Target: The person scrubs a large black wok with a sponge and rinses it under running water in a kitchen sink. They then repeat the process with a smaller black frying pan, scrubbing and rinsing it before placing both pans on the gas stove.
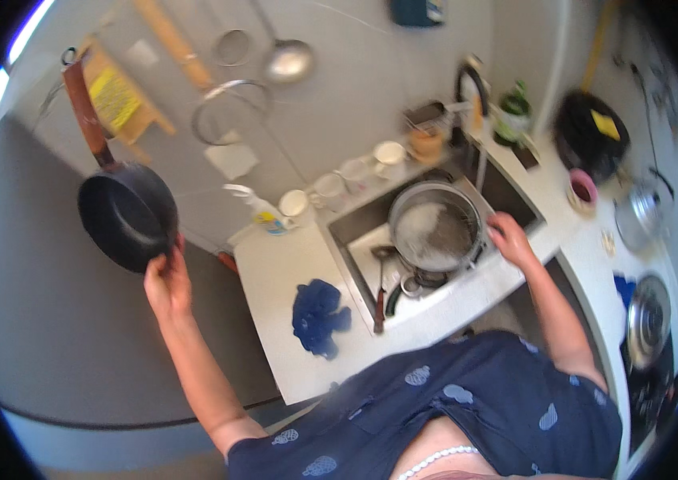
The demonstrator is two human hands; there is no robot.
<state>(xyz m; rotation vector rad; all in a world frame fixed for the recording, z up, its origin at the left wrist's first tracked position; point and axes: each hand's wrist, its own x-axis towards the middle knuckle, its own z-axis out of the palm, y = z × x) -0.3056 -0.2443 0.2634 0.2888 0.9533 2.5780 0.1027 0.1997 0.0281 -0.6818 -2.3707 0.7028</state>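
My left hand (170, 279) grips the lower rim of a dark frying pan (126, 216); the pan's brown handle points up towards the wall beside a wooden board. Its fingers are partly hidden behind the pan. At the sink, my right hand (510, 240) is at the right side of a large metal pot (435, 225) with cloudy, foamy water in it; whether it grips the pot or only touches it, I cannot tell. Below the pot, a ladle with a brown handle (380, 312) and a small white cup (411, 285) lie in the sink (363, 246).
A crumpled blue cloth (318, 318) lies on the counter left of the sink. A spray bottle (264, 213) and several cups line the wall. The faucet (471, 90), a green bottle (513, 114) and a pink-rimmed container (582, 191) stand behind and right; a hob lies far right.
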